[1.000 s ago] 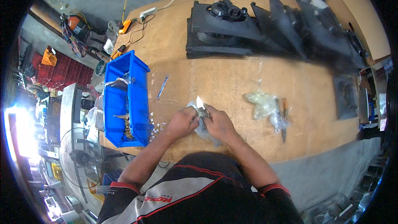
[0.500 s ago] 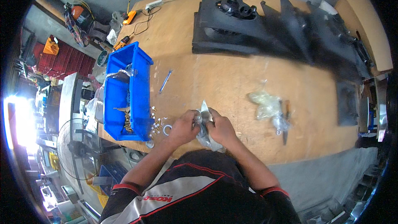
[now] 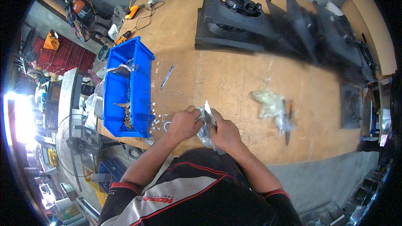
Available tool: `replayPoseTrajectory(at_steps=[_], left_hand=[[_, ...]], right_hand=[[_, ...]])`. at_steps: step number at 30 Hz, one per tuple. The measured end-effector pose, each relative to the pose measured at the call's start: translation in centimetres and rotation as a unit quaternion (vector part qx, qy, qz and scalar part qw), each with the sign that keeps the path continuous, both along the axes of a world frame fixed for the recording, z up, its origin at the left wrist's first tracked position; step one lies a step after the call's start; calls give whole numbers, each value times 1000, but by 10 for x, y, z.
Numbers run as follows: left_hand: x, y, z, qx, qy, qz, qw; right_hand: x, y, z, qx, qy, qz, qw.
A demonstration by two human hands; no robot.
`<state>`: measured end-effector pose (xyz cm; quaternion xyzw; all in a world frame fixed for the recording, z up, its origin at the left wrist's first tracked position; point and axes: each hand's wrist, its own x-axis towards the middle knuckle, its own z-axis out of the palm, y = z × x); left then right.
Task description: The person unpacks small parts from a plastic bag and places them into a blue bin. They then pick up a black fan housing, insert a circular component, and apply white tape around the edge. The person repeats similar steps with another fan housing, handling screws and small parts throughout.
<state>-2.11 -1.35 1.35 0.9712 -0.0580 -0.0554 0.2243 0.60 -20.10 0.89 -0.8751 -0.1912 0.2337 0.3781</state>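
Observation:
Close to the table's near edge, my right hand (image 3: 226,134) is closed around a knife (image 3: 208,109) whose pointed, silvery blade aims away from me. My left hand (image 3: 184,124) pinches a clear plastic bag (image 3: 204,136) that lies along the blade's left side. Whatever is inside the bag is too unclear to tell. My fingers hide part of the knife and bag. Left of my left hand are a pale ring (image 3: 167,126), probably a tape roll, and several small brass and white fittings (image 3: 155,120).
A blue bin (image 3: 142,88) with brass pieces stands at left, with a blue pen-like item (image 3: 167,76) beside it. Large black moulded parts (image 3: 251,33) fill the far right. A crumpled clear bag (image 3: 268,102) and an orange-and-dark tool (image 3: 288,121) lie right. A fan (image 3: 75,146) stands off-table.
The knife has turned slightly and more of its blade shows above my fingers. My left hand has shifted a little left with the bag.

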Motion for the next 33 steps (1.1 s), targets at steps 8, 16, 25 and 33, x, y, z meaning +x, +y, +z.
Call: replayPoseTrajectory(at_steps=[8, 16, 25, 33], left_hand=[[11, -4, 1, -10, 6, -49, 999], [22, 1, 5, 28, 27, -85, 996], [25, 13, -4, 14, 6, -53, 998], [28, 9, 12, -42, -2, -55, 998]], right_hand=[[0, 6, -2, -38, -68, 19, 997], [7, 24, 0, -68, -90, 39, 993], [15, 30, 12, -117, -76, 64, 988], [35, 28, 4, -81, -78, 38, 993]])
